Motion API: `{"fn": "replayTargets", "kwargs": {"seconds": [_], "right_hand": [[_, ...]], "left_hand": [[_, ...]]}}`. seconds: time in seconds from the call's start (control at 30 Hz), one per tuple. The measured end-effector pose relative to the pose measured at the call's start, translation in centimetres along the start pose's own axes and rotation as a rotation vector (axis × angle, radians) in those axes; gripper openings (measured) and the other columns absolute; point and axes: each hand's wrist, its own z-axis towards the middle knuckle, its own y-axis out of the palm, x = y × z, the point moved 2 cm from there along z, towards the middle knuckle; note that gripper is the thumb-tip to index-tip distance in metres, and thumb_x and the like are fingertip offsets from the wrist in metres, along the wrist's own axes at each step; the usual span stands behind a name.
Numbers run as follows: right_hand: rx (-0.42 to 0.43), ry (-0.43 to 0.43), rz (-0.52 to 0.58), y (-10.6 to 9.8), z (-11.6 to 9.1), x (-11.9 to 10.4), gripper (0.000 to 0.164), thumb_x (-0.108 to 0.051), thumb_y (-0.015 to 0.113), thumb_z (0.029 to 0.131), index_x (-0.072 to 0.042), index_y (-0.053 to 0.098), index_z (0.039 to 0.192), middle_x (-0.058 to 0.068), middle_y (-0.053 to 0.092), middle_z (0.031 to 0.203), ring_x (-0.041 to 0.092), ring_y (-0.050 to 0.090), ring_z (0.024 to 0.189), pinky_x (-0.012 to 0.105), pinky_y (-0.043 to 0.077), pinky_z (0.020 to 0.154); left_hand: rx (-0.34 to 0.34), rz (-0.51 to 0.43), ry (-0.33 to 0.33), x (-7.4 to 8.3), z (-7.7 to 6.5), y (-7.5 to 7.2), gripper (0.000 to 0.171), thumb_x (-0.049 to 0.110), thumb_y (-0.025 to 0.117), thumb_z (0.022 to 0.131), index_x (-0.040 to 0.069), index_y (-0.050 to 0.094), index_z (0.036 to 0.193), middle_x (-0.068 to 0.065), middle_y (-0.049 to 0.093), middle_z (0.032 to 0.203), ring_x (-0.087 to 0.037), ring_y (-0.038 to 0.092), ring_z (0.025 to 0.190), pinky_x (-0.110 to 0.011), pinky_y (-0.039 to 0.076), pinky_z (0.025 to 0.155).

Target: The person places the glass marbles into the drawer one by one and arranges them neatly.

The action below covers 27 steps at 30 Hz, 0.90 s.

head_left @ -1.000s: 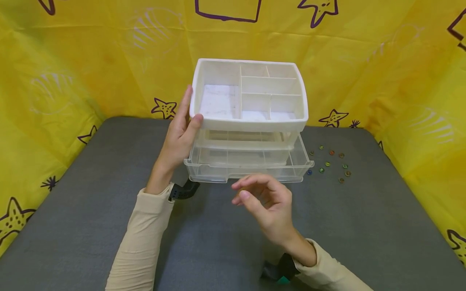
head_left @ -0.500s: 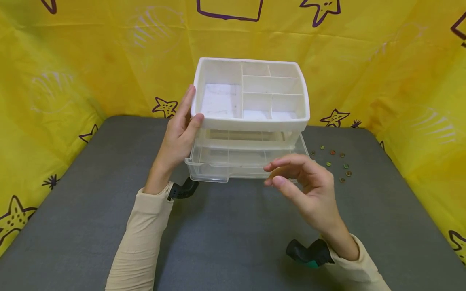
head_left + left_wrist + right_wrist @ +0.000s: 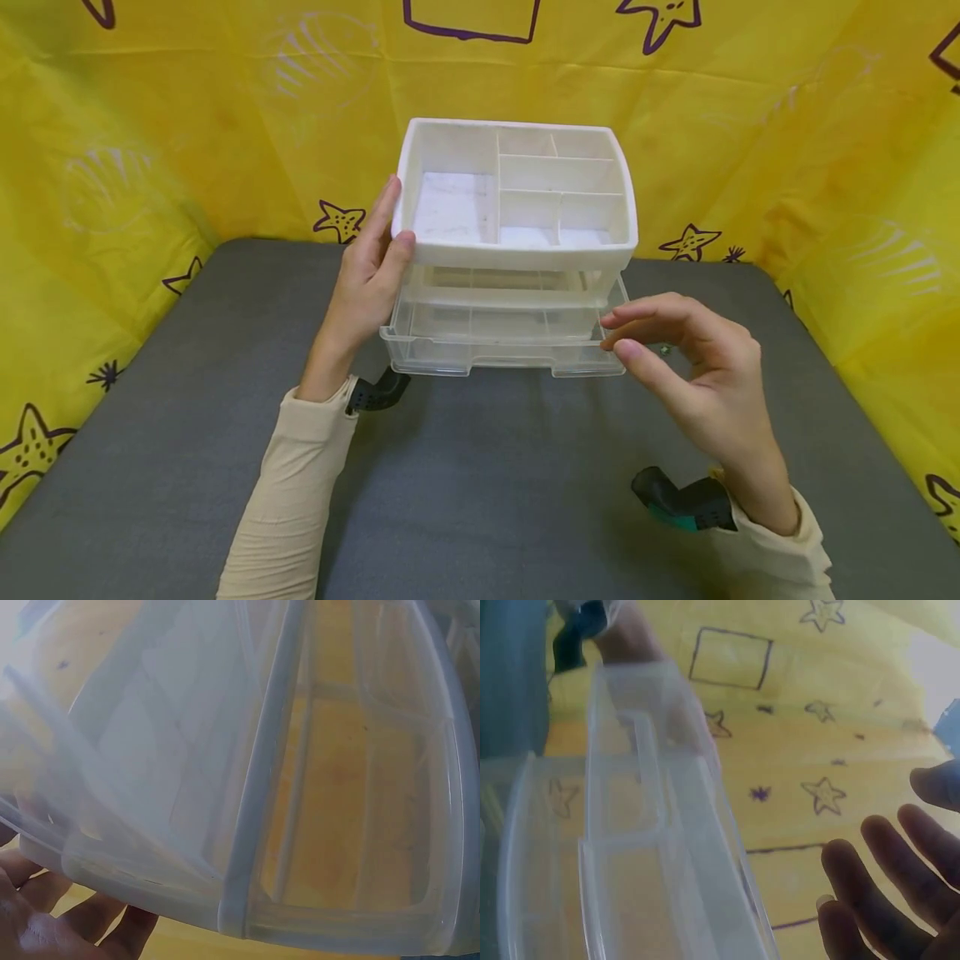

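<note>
Head view shows a cream-white plastic organizer (image 3: 517,257) whose top is split into one large compartment and five smaller ones, the large one's pale floor faintly marked. Below that top, a clear drawer (image 3: 435,355) juts forward from the organizer's front, a notch cut in the middle of its lower edge. At the organizer's left side the left hand (image 3: 363,287) grips it, thumb over the front rim and fingers along the wall. Off the organizer's right front corner is the right hand (image 3: 708,379), holding nothing visible — fingers bent, thumb a little apart from them. It hides the drawer's right corner in the head view; the right wrist view shows a gap between hand and organizer. Right of the organizer, a small green piece (image 3: 665,350) shows between thumb and fingers. Grey table (image 3: 465,500) spreads around the organizer, and yellow cloth (image 3: 247,125) printed with stars hangs behind it.
</note>
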Motion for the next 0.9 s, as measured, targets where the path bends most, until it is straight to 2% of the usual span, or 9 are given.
{"fn": "replayTargets", "kwargs": {"seconds": [0.23,0.4,0.53,0.67,0.73,0.9], "right_hand": [[0.033,0.046,-0.193,-1.9,0.3,0.5,0.02,0.01,0.07,0.084,0.015,0.066,0.103,-0.002,0.075,0.098,0.005,0.071,0.082,0.014,0.054,0.077],[0.035,0.14,-0.276,-3.1,0.3,1.2,0.025,0.015,0.067,0.083,0.012,0.066,0.107,-0.005,0.075,0.098,0.006,0.07,0.08,0.013,0.054,0.075],[0.047,0.198,-0.295,-3.8,0.2,1.9,0.028,0.016,0.067,0.082,0.011,0.067,0.109,-0.005,0.075,0.098,0.006,0.07,0.08,0.014,0.053,0.077],[0.072,0.219,-0.241,-4.5,0.2,2.7,0.026,0.016,0.066,0.084,0.012,0.066,0.11,-0.002,0.075,0.097,0.008,0.07,0.08,0.014,0.053,0.075],[0.07,0.234,-0.252,-4.9,0.2,3.0,0.027,0.014,0.067,0.084,0.011,0.066,0.111,-0.003,0.075,0.097,0.007,0.07,0.08,0.014,0.053,0.074],[0.018,0.301,-0.382,-5.7,0.2,4.0,0.029,0.007,0.07,0.086,0.003,0.068,0.114,-0.012,0.073,0.098,0.004,0.069,0.08,0.012,0.051,0.075]], "left_hand": [[0.015,0.007,-0.007,0.0,0.0,0.0,0.058,0.003,0.046,0.103,0.009,0.026,0.157,0.0,0.025,0.165,-0.027,0.045,0.137,-0.036,0.039,0.114],[0.017,0.01,-0.01,0.0,0.1,0.0,0.058,0.004,0.046,0.103,0.011,0.026,0.157,0.001,0.027,0.164,-0.026,0.049,0.131,-0.029,0.042,0.107],[0.015,0.021,-0.018,0.0,0.1,0.0,0.059,0.005,0.047,0.103,0.013,0.026,0.158,0.003,0.027,0.164,-0.025,0.051,0.13,-0.03,0.044,0.106],[0.014,0.026,-0.02,0.0,0.1,0.0,0.059,0.004,0.047,0.103,0.013,0.026,0.158,0.003,0.027,0.164,-0.025,0.05,0.131,-0.031,0.043,0.107],[0.012,0.024,-0.02,0.0,0.1,0.0,0.059,0.004,0.047,0.103,0.012,0.026,0.158,0.002,0.027,0.164,-0.025,0.049,0.131,-0.031,0.042,0.108],[0.013,0.023,-0.03,0.0,0.1,0.0,0.059,0.004,0.047,0.103,0.012,0.026,0.158,0.002,0.027,0.164,-0.025,0.05,0.131,-0.03,0.042,0.107]]}}
